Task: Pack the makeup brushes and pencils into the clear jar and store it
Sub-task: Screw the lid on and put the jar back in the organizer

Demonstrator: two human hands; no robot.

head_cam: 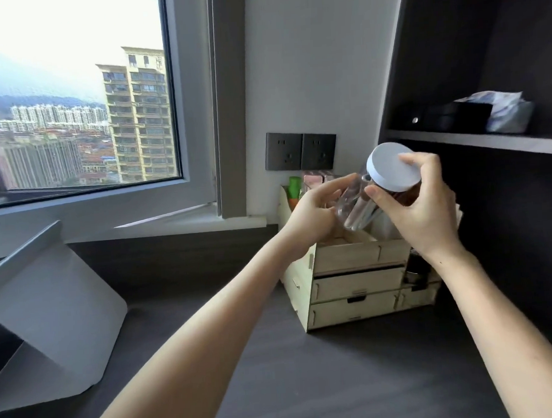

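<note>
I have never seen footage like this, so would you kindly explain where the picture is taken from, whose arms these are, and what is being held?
There is no machine here: the single picture comes from a wide-angle camera worn on a person's head, looking forward and down. The two bare arms are that person's own. The left hand holds the body of a clear plastic jar, tilted, with dark brush or pencil handles inside. The right hand grips its white round lid, which sits on the jar. Below them, a pale wooden drawer organiser stands on the dark desk, against the wall under two black wall sockets. A grey folded stand sits on the left.
</note>
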